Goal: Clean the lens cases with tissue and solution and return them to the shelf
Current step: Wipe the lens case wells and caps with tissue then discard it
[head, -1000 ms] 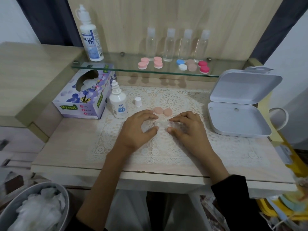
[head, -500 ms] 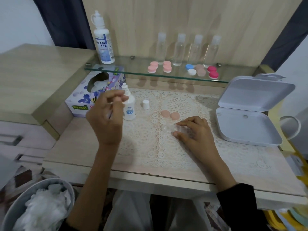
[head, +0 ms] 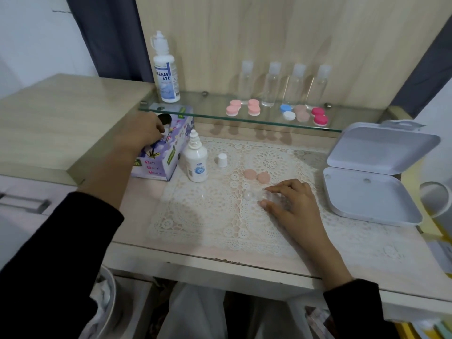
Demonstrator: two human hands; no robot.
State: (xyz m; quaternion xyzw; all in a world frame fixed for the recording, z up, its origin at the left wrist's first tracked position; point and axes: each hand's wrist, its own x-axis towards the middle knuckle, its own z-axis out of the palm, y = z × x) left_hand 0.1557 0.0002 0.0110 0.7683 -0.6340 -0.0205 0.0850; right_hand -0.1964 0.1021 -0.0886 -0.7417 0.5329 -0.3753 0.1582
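So, the clutter first. A tissue box (head: 168, 155) sits at the left, partly under the front edge of the glass shelf (head: 215, 115). A small solution bottle (head: 195, 162) stands upright just beside it. The bottle's white cap (head: 222, 159) stands apart on the lace mat (head: 203, 216).

On the shelf are a tall solution bottle (head: 166, 74), 4 clear bottles (head: 270, 86) in a row, and 5 capped lens cases (head: 254, 109): 2 pink, 1 blue and white, 1 beige, 1 red. A white hinged box (head: 367, 194) lies open at the right. At the lower left a bin (head: 107, 292) holding crumpled tissue is mostly cut off by the dark sleeve.

The left hand (head: 146, 129) is at the tissue box's oval opening with its fingertips bent toward the tissue. Whether they actually pinch any cannot be made out.

The clear lens case (head: 253, 195) lies flat near the middle of the mat, its long axis running left to right and its wells facing up. Just behind it lie 2 pink caps (head: 256, 175), side by side and touching.

The right hand (head: 291, 204) grasps the case, fingers and thumb curled round its right end. Only the left well sticks out from the grip, and the right well is hidden under the fingers. Being transparent, the case shows only a faint outline against the lace.
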